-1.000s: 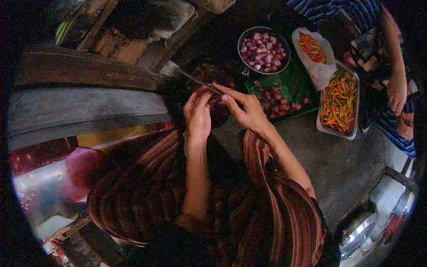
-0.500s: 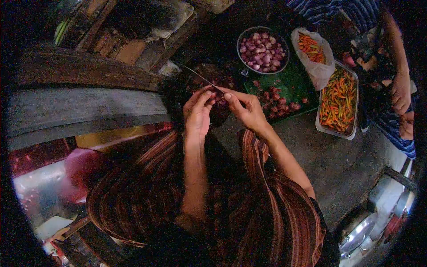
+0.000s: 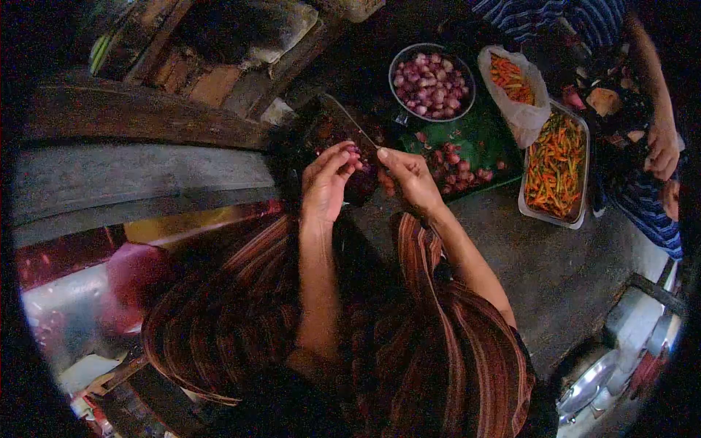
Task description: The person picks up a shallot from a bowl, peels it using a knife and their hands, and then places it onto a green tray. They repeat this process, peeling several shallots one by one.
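My left hand (image 3: 326, 180) is closed around a small purple shallot (image 3: 353, 155), held between thumb and fingertips. In my right hand (image 3: 410, 177) is a knife (image 3: 350, 119), gripped near its handle, the thin blade slanting up and to the left. The blade stands a little apart from the shallot. Below both hands lies a dark heap, too dim to make out well. To the right, unpeeled reddish shallots (image 3: 461, 169) rest on a green tray (image 3: 482, 131). A metal bowl (image 3: 472, 82) full of peeled shallots (image 3: 431, 84) sits at the tray's far end.
A clear rectangular container (image 3: 580, 213) holds orange and green chilies (image 3: 553, 171). Beside it stands a plastic bag (image 3: 527, 114) with more chilies. Another person's hand (image 3: 663, 153) is at the far right. A metal lid (image 3: 590, 383) lies lower right; wooden planks (image 3: 146, 113) run along the left.
My right hand has drawn slightly right and down, taking the knife off the shallot; its blade now points more steeply upward. The other person's hands have shifted a little.
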Available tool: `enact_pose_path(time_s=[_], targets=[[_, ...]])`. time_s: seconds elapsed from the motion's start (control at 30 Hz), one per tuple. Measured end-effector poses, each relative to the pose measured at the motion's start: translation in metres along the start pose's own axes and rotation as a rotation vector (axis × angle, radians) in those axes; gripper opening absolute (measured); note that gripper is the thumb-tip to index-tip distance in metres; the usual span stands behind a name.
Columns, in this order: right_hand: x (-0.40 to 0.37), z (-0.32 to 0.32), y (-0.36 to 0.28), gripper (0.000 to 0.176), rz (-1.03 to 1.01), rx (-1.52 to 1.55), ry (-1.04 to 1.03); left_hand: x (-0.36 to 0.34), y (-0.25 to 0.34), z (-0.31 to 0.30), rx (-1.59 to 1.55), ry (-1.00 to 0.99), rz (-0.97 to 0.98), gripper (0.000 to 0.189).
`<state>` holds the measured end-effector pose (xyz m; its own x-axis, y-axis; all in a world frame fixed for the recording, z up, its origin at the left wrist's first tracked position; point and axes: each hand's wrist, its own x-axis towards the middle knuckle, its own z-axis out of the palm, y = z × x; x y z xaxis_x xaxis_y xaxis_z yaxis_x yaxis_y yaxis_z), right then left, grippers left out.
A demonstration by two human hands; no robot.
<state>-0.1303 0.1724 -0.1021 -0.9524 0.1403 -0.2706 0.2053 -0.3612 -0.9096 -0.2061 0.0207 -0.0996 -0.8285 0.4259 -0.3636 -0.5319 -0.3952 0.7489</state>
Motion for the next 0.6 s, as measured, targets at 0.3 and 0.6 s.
enact_pose_path(time_s=[0.3, 0.6], targets=[[0.006, -0.006, 0.005, 0.035, -0.142, -0.165, 0.065, -0.002, 0.009, 0.001, 0.194, -0.065, -0.037, 0.024], [0.002, -0.001, -0.005, 0.033, -0.259, -0.660, 0.157, -0.001, 0.000, -0.002, 0.132, -0.038, 0.050, 0.025]])
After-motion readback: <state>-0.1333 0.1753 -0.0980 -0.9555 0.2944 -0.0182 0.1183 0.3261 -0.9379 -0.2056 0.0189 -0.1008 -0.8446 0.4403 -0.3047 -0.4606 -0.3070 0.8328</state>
